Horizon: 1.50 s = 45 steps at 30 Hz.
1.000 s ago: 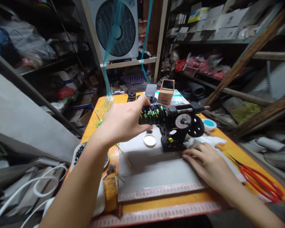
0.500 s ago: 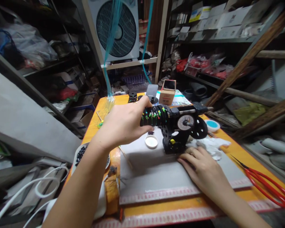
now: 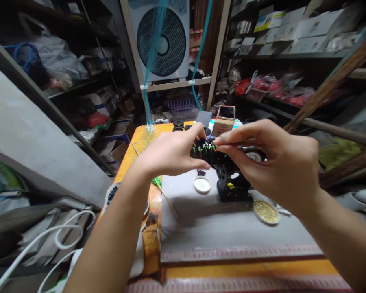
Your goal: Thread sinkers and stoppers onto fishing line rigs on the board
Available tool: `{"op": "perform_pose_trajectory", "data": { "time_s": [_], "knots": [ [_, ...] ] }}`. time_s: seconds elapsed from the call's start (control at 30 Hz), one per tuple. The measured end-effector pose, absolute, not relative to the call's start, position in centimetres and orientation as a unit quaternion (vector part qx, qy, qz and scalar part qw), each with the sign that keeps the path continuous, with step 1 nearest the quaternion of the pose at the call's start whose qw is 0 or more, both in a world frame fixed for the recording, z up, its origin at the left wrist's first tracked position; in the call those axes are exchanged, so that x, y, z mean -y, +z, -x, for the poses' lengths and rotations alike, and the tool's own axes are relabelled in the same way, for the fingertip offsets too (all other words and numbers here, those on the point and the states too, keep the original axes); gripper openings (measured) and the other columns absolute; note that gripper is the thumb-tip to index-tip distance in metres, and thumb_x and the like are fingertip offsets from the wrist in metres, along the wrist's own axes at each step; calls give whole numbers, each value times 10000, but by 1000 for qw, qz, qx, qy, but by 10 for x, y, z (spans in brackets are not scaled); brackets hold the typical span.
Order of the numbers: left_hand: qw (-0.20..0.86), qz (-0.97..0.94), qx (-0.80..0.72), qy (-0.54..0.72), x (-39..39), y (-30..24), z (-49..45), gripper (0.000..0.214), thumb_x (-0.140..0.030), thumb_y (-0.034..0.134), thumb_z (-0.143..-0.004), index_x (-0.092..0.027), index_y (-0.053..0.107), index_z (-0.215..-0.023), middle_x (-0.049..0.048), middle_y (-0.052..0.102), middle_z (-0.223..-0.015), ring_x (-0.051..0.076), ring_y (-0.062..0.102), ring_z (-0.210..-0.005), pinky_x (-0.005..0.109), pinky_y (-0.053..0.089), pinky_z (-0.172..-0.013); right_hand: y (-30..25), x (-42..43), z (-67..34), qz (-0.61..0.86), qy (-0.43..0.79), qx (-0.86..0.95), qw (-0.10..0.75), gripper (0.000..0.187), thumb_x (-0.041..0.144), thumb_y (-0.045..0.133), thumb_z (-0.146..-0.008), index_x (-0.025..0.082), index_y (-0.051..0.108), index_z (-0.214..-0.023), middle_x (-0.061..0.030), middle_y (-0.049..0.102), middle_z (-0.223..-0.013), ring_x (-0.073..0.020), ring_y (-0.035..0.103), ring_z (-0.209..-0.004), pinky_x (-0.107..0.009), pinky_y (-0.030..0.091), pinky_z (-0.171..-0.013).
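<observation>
A black geared machine (image 3: 233, 189) stands on the grey board, carrying a horizontal black roller (image 3: 205, 154) banded with small green, yellow and red bits. Around the left end of that roller my left hand (image 3: 171, 150) is closed, thumb below and fingers above; part of the grip is hidden. My right hand (image 3: 268, 158) pinches thumb and forefinger together at the roller's top right. Whatever lies between those fingertips is too small to make out. A round dish of yellowish bits (image 3: 266, 212) sits below my right hand. Left of the machine's base is a small white dish (image 3: 202, 184).
The grey board (image 3: 207, 232) lies on an orange table (image 3: 232, 269). A thin stick with a green tip (image 3: 167, 199) rests at the board's left edge. Farther back are a small box with a phone (image 3: 225, 118) on top and a fan (image 3: 161, 42). Shelves line both sides.
My right hand has risen from the board beside the machine up to the roller, uncovering the dish of yellowish bits. My left hand stays at the roller. The whole view has shifted slightly.
</observation>
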State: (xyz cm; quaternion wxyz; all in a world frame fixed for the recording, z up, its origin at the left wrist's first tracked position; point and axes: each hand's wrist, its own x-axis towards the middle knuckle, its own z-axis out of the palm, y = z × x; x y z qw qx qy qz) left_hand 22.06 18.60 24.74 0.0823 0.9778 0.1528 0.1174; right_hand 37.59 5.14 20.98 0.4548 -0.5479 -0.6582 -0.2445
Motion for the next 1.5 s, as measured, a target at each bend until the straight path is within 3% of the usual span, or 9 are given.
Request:
{"op": "perform_pose_trajectory", "data": {
  "time_s": [0.6, 0.87, 1.3, 1.5],
  "knots": [
    [89, -977, -153, 118, -188, 245, -221, 408, -461, 680, -812, -242, 482, -1093, 24, 693, -1133, 276, 670, -991, 354, 478, -768, 205, -69, -376, 539, -263, 675, 429, 195, 150, 676, -870, 233, 507, -921, -23, 748, -913, -194, 742, -778, -291, 568, -617],
    [88, -976, -161, 115, -188, 245, -220, 448, -498, 686, -797, -242, 492, -1109, 20, 686, -1146, 283, 664, -993, 362, 470, -757, 206, -66, -382, 544, -234, 690, 417, 243, 151, 645, -876, 251, 424, -886, -11, 729, -920, -205, 735, -825, -312, 570, -672],
    [75, -979, -155, 114, -186, 247, -220, 391, -463, 667, -819, -249, 484, -1090, -1, 707, -1094, 251, 674, -945, 336, 451, -714, 207, -65, -378, 509, -335, 712, 349, 190, 82, 635, -885, 232, 520, -884, 46, 691, -761, -107, 676, -638, -209, 515, -619],
    [76, -978, -156, 116, -186, 245, -220, 429, -443, 677, -811, -243, 490, -1142, 19, 709, -1134, 256, 677, -981, 338, 471, -767, 206, -65, -381, 475, -345, 750, 306, 175, 18, 545, -897, 192, 556, -881, -28, 724, -859, -171, 718, -841, -259, 534, -714]
  ]
}}
